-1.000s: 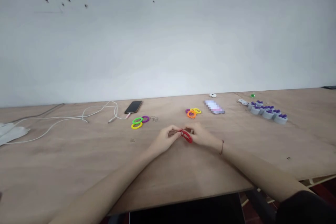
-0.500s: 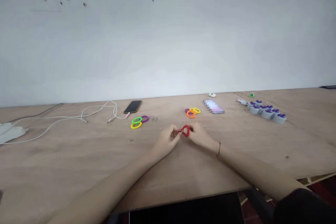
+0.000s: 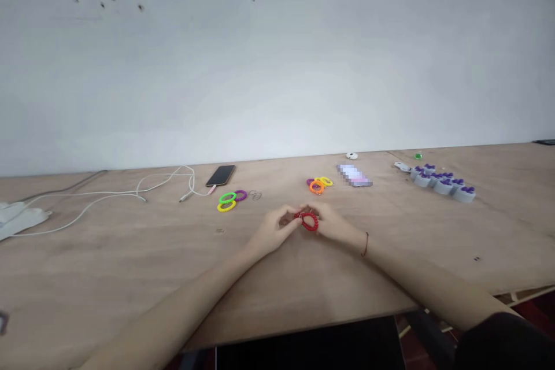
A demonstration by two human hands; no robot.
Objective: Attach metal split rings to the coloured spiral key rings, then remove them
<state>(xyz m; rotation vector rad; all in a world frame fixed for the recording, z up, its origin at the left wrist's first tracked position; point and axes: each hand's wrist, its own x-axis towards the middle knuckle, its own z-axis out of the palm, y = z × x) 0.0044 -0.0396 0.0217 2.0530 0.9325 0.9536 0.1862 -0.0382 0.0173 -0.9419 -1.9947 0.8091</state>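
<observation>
The left hand [image 3: 274,230] had its fingers clamped on one end of a red coil ring [image 3: 313,228], by a small metallic glint, above the bench [image 3: 130,266]. The right hand [image 3: 333,221] was at the coil's far side, its fingertips partly hidden, so their grip could not be told. The handling probably called for a firm left pinch at the metal, with the right turning the coil gently rather than stretching it. Counted, one red coil was in hand; three lay leftward, green [image 3: 228,193], yellow [image 3: 226,210] and purple [image 3: 245,195], and three beyond the hands, orange, yellow and purple [image 3: 316,192]. The metal rings [image 3: 255,195] were too small to count; there were two phones [image 3: 221,176].
</observation>
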